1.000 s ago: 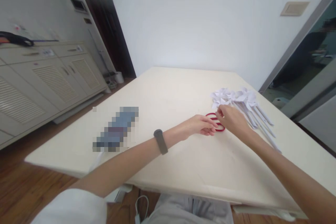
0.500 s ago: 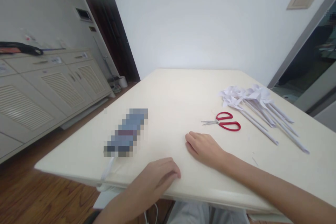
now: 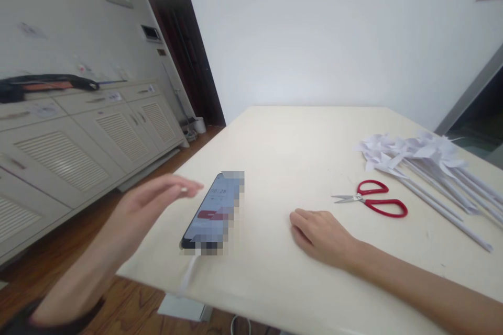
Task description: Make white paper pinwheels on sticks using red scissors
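Observation:
My left hand (image 3: 151, 201) hovers at the table's left edge, fingers stretched out toward a phone (image 3: 214, 209) that lies screen-up with a white cable at its near end; the hand holds nothing. My right hand (image 3: 322, 233) rests palm-down on the cream table (image 3: 283, 146), fingers curled loosely under, nothing visible in it. Red-handled scissors (image 3: 373, 202) lie to the right of that hand, apart from it. Behind the scissors lies a bundle of white paper pinwheels on sticks (image 3: 416, 159).
White louvred cabinets (image 3: 78, 146) run along the left wall with a dark object on top. A dark doorway stands at the back left. Wooden floor shows beside the table's left edge.
Both hands left the scissors, which now lie alone on the table. The right hand came back to rest on the table; the left hand swung left and now reaches toward the phone.

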Tool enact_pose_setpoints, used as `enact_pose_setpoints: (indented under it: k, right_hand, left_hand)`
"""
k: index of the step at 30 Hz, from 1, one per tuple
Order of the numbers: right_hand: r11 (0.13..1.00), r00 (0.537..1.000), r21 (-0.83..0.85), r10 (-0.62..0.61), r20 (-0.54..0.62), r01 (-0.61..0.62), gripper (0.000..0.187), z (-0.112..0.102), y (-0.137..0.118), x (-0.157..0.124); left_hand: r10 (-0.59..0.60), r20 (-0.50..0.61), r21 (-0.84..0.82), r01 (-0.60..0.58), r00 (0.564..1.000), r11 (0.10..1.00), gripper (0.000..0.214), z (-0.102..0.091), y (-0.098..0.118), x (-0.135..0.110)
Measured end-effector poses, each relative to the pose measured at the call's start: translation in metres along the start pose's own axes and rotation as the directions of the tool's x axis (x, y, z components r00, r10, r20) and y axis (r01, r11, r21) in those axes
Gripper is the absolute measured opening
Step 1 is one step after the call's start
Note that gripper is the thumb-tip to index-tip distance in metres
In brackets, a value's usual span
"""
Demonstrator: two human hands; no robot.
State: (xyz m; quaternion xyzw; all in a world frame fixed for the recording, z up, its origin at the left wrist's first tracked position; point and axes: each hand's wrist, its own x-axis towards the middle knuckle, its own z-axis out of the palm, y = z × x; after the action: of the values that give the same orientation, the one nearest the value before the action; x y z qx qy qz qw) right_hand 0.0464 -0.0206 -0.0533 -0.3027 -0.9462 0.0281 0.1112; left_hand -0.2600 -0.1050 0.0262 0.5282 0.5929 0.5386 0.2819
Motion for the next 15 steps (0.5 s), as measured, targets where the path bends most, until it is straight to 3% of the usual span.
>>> enact_pose_setpoints:
  k: [3,6,10,15]
  right_hand:
    - [0.999,0.999,0.012,-0.046,-0.004,0.046,0.015,0.003,-0.003,0.025]
    - [0.997,0.997,0.014,-0.069,-0.015,0.069,0.015,0.004,-0.006,0.040]
    - [0.998,0.998,0.029,-0.061,-0.015,0.061,0.017,0.006,-0.006,0.042]
    - [0.996,0.998,0.067,-0.058,0.002,0.058,0.018,0.008,-0.005,0.041]
  left_hand:
    - [-0.065,0.067,-0.208,0.078,0.996,0.975,0.022,0.017,-0.021,0.067]
    - [-0.146,0.144,-0.295,0.183,0.979,0.938,0.034,0.043,-0.045,0.099]
    - [-0.222,0.205,-0.334,0.282,0.953,0.899,0.046,0.055,-0.064,0.098]
    - [-0.244,0.129,-0.332,0.273,0.961,0.903,0.043,0.053,-0.072,0.088]
